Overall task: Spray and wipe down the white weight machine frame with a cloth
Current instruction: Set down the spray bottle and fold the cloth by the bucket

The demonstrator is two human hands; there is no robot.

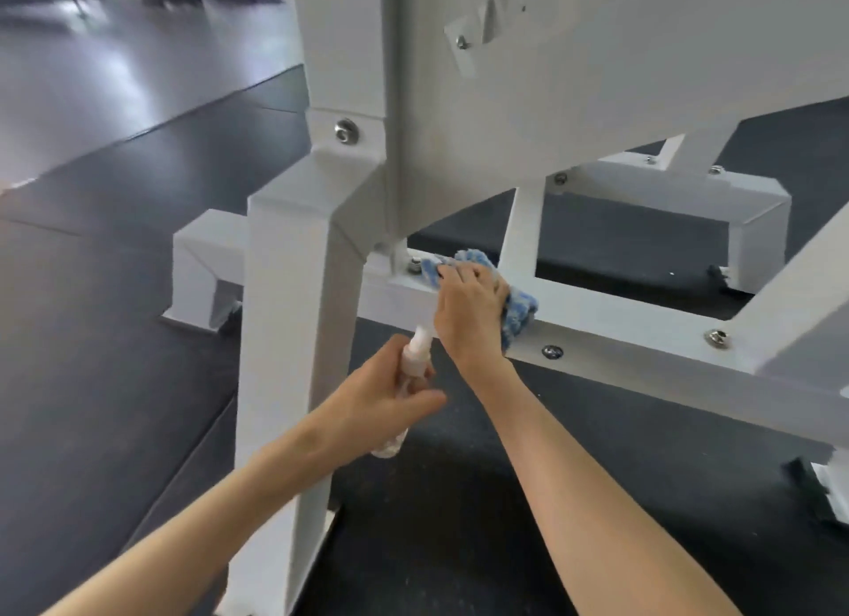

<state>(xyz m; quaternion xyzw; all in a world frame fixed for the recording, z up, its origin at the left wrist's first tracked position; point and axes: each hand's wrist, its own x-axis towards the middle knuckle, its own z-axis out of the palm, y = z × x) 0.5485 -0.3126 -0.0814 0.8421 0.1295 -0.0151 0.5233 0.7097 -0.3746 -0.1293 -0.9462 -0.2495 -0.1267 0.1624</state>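
The white frame [294,257] stands rigid and bolted on dark floor matting [115,340]; judged heavy and not to be shifted. Its lower rail [611,321] runs left to right, and is smooth and likely slick once wet. The blue cloth [521,310] lies bunched on that rail, soft and best held in a wad. The right hand [473,303] curls over the cloth, pressing down. The left hand [386,390], nearer, grips the light clear spray bottle [416,353] round its body.

Bare forearms [574,454] (bare hands [468,312] too)
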